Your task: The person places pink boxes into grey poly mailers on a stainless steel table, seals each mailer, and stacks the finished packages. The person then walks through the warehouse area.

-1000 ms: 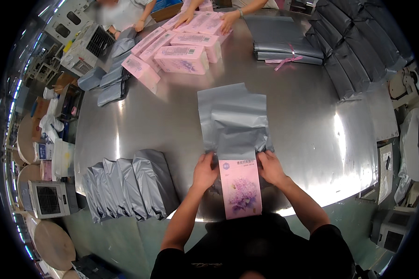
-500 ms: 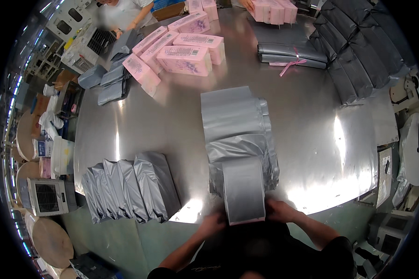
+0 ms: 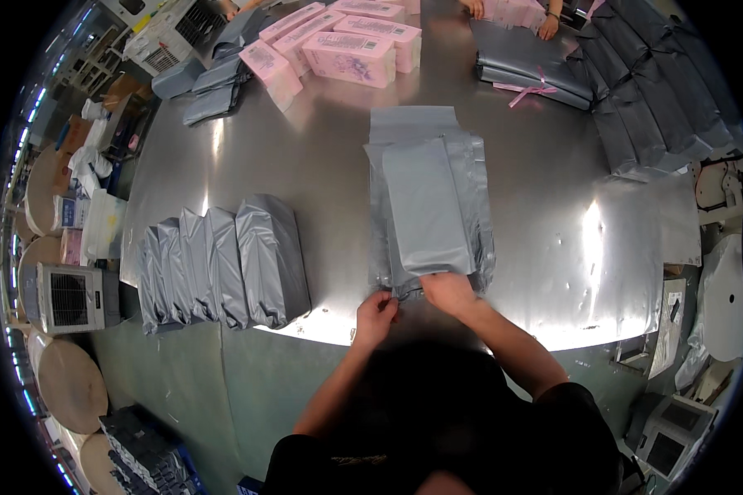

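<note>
In front of me a stack of flat grey plastic bags (image 3: 480,190) lies on the metal table. On top of it rests a grey plastic-wrapped pack (image 3: 428,206), its long side pointing away from me. My left hand (image 3: 376,318) pinches the near edge of a grey bag at the stack's left corner. At the pack's near end, my right hand (image 3: 448,293) has its fingers curled at the bag film; the fingertips are partly hidden.
Several filled grey bags (image 3: 210,268) stand in a row at the left. Pink packs (image 3: 351,58) lie at the back. A tied grey roll (image 3: 532,78) and many dark grey parcels (image 3: 648,124) are at the right. A co-worker's hands (image 3: 549,26) touch pink packs.
The grey pack, held between both hands at the table's near edge, now lies farther away on the stack. My left hand has moved to the bag's edge, my right to the pack's near end.
</note>
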The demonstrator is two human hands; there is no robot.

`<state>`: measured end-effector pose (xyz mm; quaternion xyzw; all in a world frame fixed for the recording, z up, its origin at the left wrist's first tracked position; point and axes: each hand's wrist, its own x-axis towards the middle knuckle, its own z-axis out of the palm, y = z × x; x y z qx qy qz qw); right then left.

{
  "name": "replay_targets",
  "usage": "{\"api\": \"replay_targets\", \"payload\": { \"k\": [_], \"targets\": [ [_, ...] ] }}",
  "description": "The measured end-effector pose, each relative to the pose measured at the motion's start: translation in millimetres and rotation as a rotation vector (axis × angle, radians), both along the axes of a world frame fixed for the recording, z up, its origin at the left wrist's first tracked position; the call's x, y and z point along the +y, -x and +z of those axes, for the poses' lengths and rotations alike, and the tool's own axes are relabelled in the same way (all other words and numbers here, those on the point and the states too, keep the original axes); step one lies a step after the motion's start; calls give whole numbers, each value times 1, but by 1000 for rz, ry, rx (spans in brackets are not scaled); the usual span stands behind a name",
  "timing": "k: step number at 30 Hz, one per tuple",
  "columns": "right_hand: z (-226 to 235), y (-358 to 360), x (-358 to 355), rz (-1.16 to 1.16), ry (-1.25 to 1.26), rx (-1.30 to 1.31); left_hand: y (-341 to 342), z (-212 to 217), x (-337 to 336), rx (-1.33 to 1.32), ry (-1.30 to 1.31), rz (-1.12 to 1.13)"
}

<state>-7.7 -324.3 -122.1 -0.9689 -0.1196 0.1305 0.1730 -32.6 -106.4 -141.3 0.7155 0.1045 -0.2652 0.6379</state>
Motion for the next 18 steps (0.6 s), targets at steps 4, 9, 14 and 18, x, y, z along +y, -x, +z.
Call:
{"api": "replay_targets", "payload": {
  "k": [4,9,14,18],
  "targets": [
    [18,7,23,23,-272,-257,-2,-1,5,-21,53,51],
    [13,28,32,75,-347,-436,3,7,-1,-81,-17,-2],
    [18,131,-82,274,-17,270,12,1,19,-238,-160,-12],
    [121,170,-201,110,365,1094,-23,53,29,-1240,-695,-303]
  ]
}}
